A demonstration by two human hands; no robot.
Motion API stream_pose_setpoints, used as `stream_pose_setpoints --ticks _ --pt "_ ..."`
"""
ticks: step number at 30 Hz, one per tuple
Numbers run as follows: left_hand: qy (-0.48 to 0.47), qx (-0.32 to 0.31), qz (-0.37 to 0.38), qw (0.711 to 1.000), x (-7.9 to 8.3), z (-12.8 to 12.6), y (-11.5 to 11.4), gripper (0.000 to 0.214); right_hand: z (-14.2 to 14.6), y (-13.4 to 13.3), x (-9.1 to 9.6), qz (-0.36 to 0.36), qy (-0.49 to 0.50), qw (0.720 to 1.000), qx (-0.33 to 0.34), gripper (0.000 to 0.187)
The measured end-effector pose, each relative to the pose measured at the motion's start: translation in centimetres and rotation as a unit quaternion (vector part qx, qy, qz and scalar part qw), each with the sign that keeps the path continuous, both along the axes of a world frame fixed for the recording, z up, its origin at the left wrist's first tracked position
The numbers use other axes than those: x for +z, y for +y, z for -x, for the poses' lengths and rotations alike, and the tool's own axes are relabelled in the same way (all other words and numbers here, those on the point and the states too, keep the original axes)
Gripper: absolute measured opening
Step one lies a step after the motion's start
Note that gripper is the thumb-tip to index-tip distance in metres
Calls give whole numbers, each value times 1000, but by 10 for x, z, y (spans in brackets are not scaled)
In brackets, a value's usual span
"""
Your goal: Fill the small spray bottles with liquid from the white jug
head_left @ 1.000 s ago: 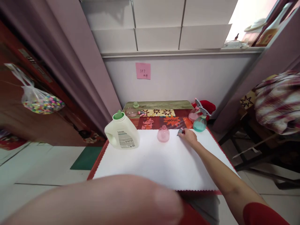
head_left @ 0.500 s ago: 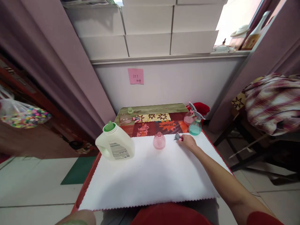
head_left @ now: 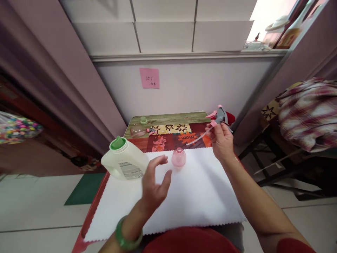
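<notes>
My right hand (head_left: 222, 138) pinches a grey and pink spray nozzle (head_left: 220, 116) above the right back of the table. Its thin clear dip tube (head_left: 196, 140) slants down to the left. My left hand (head_left: 156, 181), with a green bangle (head_left: 123, 233) on the wrist, hovers over the white mat with thumb and fingers apart. Just beyond its fingertips stands a small pink bottle (head_left: 179, 158), upright and without a top. A large cream jug (head_left: 126, 161) with a green cap (head_left: 117, 142) stands left of that hand.
Another pink spray bottle (head_left: 138, 131) lies on its side at the back left, near a small green cap (head_left: 143, 120). The white mat (head_left: 195, 200) covers the table's front. My right hand hides the back right corner, where a red item (head_left: 231, 118) shows. A pink note (head_left: 149, 78) hangs on the wall.
My right hand has lifted the spray nozzle off the mat, up and to the right, baring its tube. My left hand has come in from the lower left toward the pink bottle.
</notes>
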State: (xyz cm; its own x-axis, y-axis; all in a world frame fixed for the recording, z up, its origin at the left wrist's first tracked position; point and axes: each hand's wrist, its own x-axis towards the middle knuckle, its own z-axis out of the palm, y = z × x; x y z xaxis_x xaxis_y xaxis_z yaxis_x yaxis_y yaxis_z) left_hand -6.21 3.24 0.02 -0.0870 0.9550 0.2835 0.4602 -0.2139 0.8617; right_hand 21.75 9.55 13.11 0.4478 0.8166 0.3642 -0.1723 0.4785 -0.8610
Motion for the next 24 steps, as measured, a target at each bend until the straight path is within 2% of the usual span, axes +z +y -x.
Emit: stream_pose_setpoints --ticks 3,6,11,14,19,24 --pt "14 -20 26 999 -22 -12 8 92 26 -2 12 -34 -61 998 -10 32" --pt "18 -25 39 999 -39 -36 21 112 46 -3 10 -32 -132 991 -3 29" --pt "14 -29 31 999 -46 -73 45 131 62 -2 3 -7 -189 981 30 31" --pt "19 -12 39 999 -48 -80 51 127 65 -1 -1 8 -196 980 45 33" --pt "44 -17 49 998 -56 -75 53 106 65 3 -11 35 -202 976 71 36" --pt "54 -26 47 997 -56 -74 52 103 61 11 -36 69 -253 961 83 41"
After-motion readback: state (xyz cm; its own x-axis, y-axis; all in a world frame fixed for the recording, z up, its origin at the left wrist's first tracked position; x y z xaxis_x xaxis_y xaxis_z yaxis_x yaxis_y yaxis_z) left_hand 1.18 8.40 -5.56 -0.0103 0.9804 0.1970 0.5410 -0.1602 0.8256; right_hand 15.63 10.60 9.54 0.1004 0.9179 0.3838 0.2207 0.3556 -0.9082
